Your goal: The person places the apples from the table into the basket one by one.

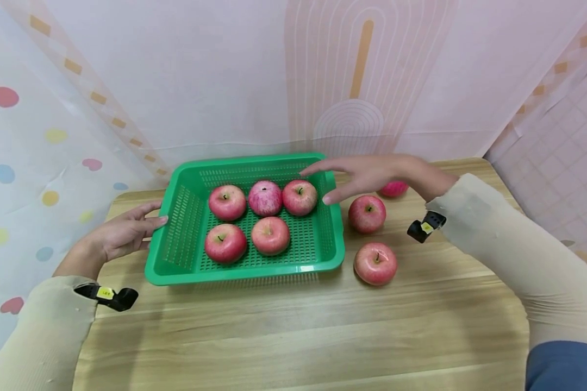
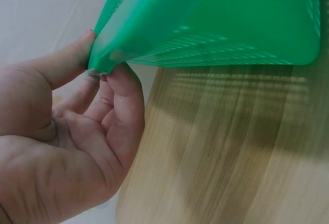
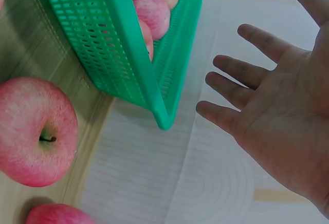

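A green plastic basket (image 1: 244, 276) stands on the table with several red apples inside, among them a striped apple (image 1: 265, 199) in the back row. At the basket's left end my left hand (image 1: 129, 232) pinches the rim, thumb on top and fingers curled beneath, as the left wrist view shows. My right hand (image 1: 359, 172) hovers over the basket's right end with fingers spread and holds nothing. Its palm (image 3: 288, 116) faces the right wrist camera. Just right of the basket lie an apple (image 1: 367, 214), a nearer apple (image 1: 375, 264) and another apple (image 1: 394, 188), partly hidden behind my right wrist.
The wooden table (image 1: 298, 336) extends in front of the basket toward me. Behind it hangs a pale patterned cloth (image 1: 200, 81), close to the basket's back edge. A second cloth side with coloured dots stands at the left.
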Tool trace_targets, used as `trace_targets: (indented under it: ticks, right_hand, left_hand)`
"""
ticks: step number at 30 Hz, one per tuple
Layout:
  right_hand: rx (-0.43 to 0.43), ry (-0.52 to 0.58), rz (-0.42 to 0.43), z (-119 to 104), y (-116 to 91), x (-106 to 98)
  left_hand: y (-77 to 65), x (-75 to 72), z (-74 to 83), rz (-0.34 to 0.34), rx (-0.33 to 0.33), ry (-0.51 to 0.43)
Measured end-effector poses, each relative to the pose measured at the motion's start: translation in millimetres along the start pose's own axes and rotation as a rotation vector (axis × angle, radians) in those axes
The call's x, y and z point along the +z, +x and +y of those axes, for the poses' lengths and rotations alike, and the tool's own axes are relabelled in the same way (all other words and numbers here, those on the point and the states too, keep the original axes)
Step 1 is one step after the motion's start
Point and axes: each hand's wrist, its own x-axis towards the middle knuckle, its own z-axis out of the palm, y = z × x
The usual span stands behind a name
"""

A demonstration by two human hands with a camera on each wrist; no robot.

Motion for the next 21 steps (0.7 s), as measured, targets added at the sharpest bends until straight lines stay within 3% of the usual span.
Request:
trace_targets:
  ticks: [21]
  right_hand:
    - [-0.03, 0.095, 0.219, 36, -42, 3]
  left_hand:
    - [0.8, 3.3, -0.6, -0.004, 0.003, 0.007]
